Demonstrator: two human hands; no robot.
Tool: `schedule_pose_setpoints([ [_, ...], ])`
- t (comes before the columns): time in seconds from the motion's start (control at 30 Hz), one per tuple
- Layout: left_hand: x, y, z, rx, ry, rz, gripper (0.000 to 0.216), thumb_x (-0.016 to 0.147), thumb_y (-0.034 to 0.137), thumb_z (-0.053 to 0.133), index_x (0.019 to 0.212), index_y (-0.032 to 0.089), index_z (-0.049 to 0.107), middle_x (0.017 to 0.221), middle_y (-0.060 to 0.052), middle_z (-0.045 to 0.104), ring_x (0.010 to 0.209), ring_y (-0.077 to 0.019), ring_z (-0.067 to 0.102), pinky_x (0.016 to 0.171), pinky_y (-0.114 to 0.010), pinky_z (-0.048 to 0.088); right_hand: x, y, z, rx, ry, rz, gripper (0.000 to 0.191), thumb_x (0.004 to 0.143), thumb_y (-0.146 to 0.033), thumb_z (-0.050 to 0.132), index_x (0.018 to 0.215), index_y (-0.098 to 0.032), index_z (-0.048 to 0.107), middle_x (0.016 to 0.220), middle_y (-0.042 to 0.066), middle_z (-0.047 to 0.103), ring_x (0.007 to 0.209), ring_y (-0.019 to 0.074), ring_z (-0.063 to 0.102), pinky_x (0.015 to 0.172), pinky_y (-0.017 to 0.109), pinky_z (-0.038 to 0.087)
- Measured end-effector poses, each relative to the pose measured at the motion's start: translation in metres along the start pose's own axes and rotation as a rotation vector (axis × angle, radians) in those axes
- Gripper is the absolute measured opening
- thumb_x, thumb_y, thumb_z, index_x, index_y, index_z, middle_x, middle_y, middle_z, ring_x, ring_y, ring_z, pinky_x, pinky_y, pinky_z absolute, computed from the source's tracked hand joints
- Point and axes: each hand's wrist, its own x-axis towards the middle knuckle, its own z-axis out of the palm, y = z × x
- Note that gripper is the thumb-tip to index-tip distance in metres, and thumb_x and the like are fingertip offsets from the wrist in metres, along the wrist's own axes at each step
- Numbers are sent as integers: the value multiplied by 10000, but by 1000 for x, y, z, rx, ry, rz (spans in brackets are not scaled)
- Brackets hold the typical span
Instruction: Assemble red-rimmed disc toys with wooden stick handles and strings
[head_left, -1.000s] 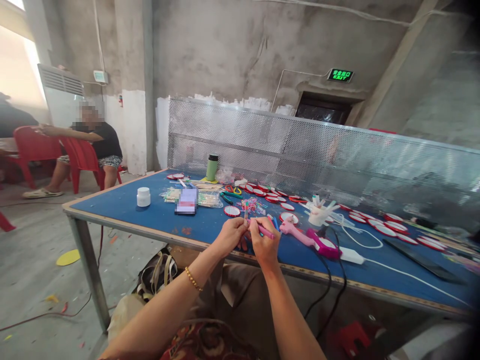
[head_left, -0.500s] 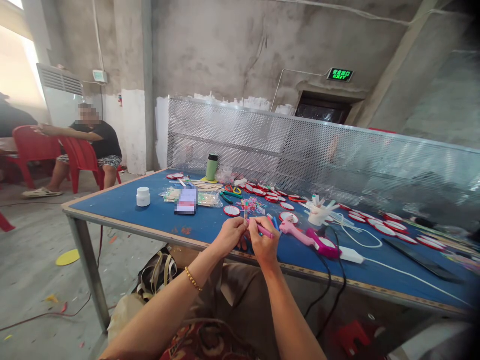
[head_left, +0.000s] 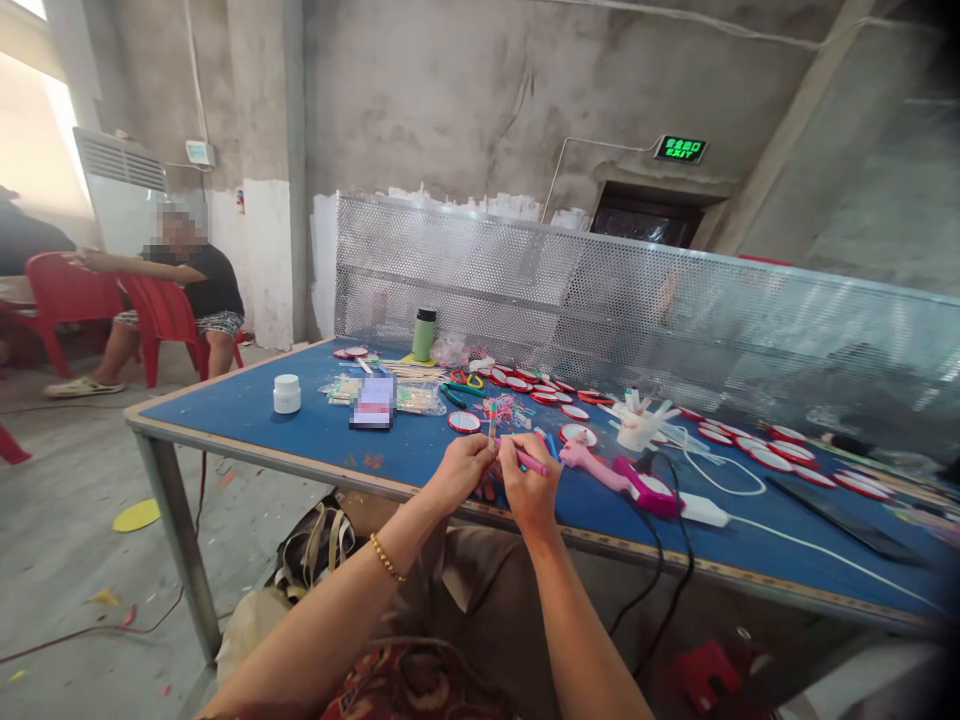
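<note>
Both my hands meet over the near edge of the blue table (head_left: 247, 415). My left hand (head_left: 461, 472) is closed round a thin upright stick (head_left: 492, 428). My right hand (head_left: 529, 485) is closed on a pink stick (head_left: 532, 464) that points right. The fingertips of the two hands touch. Just to the right lies a pink hot glue gun (head_left: 619, 478) with a black cord. Small red-rimmed round discs (head_left: 463, 422) and a heap of coloured bits (head_left: 507, 409) lie just beyond my hands.
A white jar (head_left: 286, 393), a green bottle (head_left: 424, 334), bundles of wooden sticks (head_left: 414, 398), scissors (head_left: 459, 391) and a white cup of sticks (head_left: 637, 427) stand on the table. A perforated metal screen (head_left: 637, 310) backs it. A person sits on a red chair (head_left: 161, 312) at far left.
</note>
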Motion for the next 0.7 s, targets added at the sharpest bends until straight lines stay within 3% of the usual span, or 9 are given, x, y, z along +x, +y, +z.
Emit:
schedule_pose_setpoints([
  [0.17,0,-1,0,-25,-6,-5,378,861,524,576,747,164,547,577,16,605,377,-100,566,340,-176,337,-1,0,-1,25,12,26,211,938,-303,555,750,-213,586,665,1,647,618,156,602,612,274,472],
  [0.37,1,-1,-1,0,-8,-8,380,865,530,570,751,168,557,477,43,532,377,-107,562,351,-171,343,-1,0,0,7,-3,2,233,947,-306,542,734,-217,574,644,-4,625,601,150,577,591,268,460],
  [0.7,0,2,0,6,-3,-5,389,860,539,572,734,172,549,486,39,548,372,-106,558,347,-175,345,-1,-2,-1,-8,4,0,232,941,-303,541,731,-213,575,650,-1,632,604,148,578,591,262,457],
])
